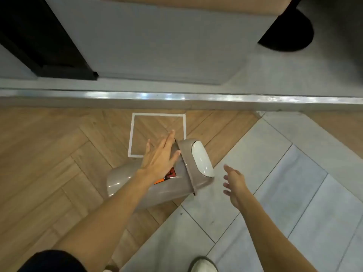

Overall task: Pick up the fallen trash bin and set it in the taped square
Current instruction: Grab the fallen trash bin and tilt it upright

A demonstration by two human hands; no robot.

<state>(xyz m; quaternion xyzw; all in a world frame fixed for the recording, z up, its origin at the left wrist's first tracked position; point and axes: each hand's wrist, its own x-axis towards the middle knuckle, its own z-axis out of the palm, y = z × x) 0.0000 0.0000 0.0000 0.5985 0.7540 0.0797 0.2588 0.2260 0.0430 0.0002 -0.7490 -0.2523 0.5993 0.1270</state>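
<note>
A beige trash bin (135,183) lies on its side on the floor, its lid with a white swing flap (202,159) pointing up and right. An orange label shows on its side. My left hand (160,157) is spread flat over the bin's upper side near the lid, fingers apart, not clearly gripping. My right hand (234,182) hovers open just right of the lid, apart from it. The white taped square (133,132) sits on the wood floor just beyond the bin; the lid overlaps its near right corner.
A shiny metal threshold strip (176,97) runs across behind the square, with a grey cabinet base (157,46) beyond it. Grey tiles (275,183) cover the floor on the right. My white shoe (203,265) shows at the bottom edge.
</note>
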